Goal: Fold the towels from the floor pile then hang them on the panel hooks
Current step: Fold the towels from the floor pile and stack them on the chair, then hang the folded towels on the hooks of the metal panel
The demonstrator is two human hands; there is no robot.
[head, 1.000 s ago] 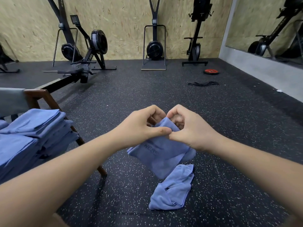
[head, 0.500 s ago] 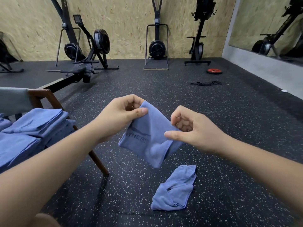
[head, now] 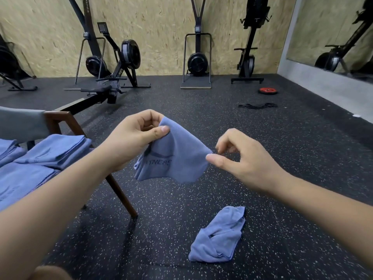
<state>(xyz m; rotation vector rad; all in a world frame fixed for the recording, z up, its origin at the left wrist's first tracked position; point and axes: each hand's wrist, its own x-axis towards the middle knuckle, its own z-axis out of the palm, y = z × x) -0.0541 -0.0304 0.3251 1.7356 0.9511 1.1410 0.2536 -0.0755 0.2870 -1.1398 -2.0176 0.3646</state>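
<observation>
Left hand (head: 137,142): thumb and curled fingers pinch the upper corner of the towel (head: 177,158).
Right hand (head: 244,160): thumb and forefinger pinch the tip of the other corner; the other fingers are loosely curled.
Towel: it hangs in the air between both hands.
Change: one second ago the hands touched; now they are well apart and the cloth is spread.
Meaning: probably it is being opened for a fold; no hooks are in view.
Edges: the lower edge hangs free above the floor (head: 282,178), apart from the crumpled towel (head: 218,235) lying there.
Room: the chair (head: 121,195) with folded towels (head: 50,150) is just beside the left arm; the floor is open ahead and to the right.
</observation>
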